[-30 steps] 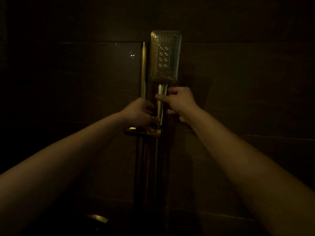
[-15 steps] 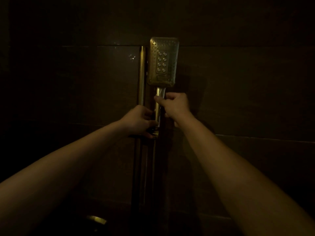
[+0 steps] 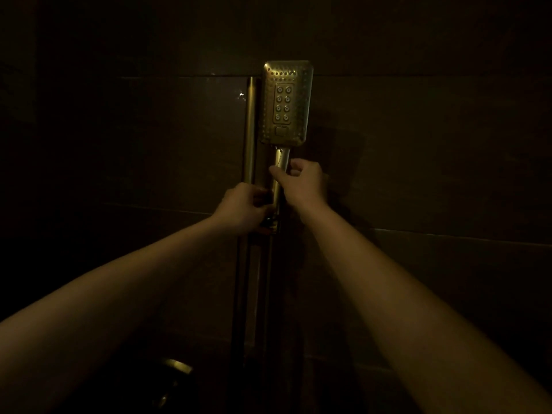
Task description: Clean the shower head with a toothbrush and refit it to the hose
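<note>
The light is very dim. A rectangular metal shower head [image 3: 286, 103] stands upright against the dark wall, its nozzle face toward me. My right hand [image 3: 303, 183] grips its handle just below the head. My left hand [image 3: 243, 207] is closed around the fitting [image 3: 271, 224] at the bottom of the handle, beside the rail. The hose below is lost in shadow, and I see no toothbrush.
A vertical metal slide rail [image 3: 250, 130] runs just left of the shower head and continues down below my hands. A round metal knob or fixture [image 3: 176, 367] glints at the bottom. Dark wall tiles fill the rest of the view.
The shower head and both hands sit slightly lower in view than a second ago. My right hand has stayed on the handle, my left has stayed at the bottom fitting.
</note>
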